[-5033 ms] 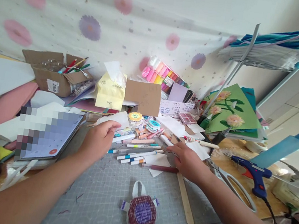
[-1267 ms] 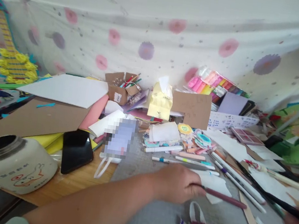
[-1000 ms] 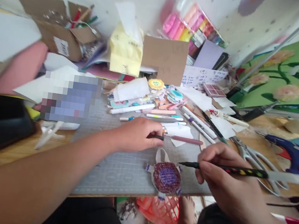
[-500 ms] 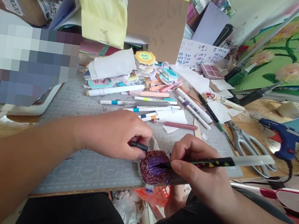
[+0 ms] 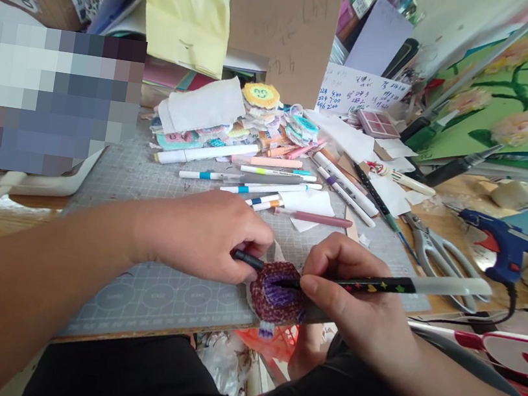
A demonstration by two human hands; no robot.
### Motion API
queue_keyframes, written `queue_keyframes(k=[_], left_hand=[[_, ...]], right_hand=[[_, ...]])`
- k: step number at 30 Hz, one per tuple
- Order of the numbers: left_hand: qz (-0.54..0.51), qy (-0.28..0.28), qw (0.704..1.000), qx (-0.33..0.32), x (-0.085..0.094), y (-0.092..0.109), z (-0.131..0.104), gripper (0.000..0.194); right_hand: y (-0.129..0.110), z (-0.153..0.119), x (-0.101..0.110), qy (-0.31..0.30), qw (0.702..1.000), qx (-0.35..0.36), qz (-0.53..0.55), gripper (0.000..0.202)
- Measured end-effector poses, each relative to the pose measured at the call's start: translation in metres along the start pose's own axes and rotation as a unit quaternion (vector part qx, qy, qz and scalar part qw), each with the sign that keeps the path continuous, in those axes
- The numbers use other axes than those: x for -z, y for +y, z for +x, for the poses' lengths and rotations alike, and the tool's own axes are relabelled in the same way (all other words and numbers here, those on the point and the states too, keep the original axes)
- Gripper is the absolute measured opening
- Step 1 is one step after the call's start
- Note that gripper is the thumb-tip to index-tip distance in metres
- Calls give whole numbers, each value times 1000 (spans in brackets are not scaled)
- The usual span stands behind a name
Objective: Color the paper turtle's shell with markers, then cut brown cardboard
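A small round piece point(image 5: 279, 302), dark red at the rim and purple in the middle, lies at the mat's front edge. My right hand point(image 5: 350, 282) is closed on a black pen with coloured marks and a clear end point(image 5: 394, 286); its tip rests on the purple part. My left hand point(image 5: 233, 239) is closed around a short black cap point(image 5: 248, 259), its fingertips touching the piece's left edge. A small white and purple tab point(image 5: 266, 329) sticks out below the piece.
Markers point(image 5: 270, 188) and paper scraps are spread behind my hands on the grey cutting mat point(image 5: 156, 301). Grey scissors point(image 5: 434, 248) and a blue glue gun point(image 5: 498, 241) lie right. Behind stand a yellow bag point(image 5: 187, 10) and cardboard point(image 5: 282, 30).
The view has shifted slightly. Both hands keep their holds, and the pen tip stays on the purple middle of the piece.
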State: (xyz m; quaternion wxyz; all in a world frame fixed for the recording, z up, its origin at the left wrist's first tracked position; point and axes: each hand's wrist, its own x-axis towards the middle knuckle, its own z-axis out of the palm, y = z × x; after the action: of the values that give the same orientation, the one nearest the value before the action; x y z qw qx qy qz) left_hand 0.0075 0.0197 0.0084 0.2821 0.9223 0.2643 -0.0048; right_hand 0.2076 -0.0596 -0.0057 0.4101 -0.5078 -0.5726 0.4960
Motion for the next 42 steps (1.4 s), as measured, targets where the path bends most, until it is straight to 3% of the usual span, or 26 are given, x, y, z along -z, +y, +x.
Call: queue_keyframes(k=[24, 42], left_hand=[[2, -16, 1000, 4, 2, -1, -1, 13], [-1, -19, 1000, 6, 2, -1, 0, 13]], right_hand=[[-5, -1, 0, -26, 998, -2, -50, 16], [-5, 0, -1, -9, 998, -5, -57, 17]])
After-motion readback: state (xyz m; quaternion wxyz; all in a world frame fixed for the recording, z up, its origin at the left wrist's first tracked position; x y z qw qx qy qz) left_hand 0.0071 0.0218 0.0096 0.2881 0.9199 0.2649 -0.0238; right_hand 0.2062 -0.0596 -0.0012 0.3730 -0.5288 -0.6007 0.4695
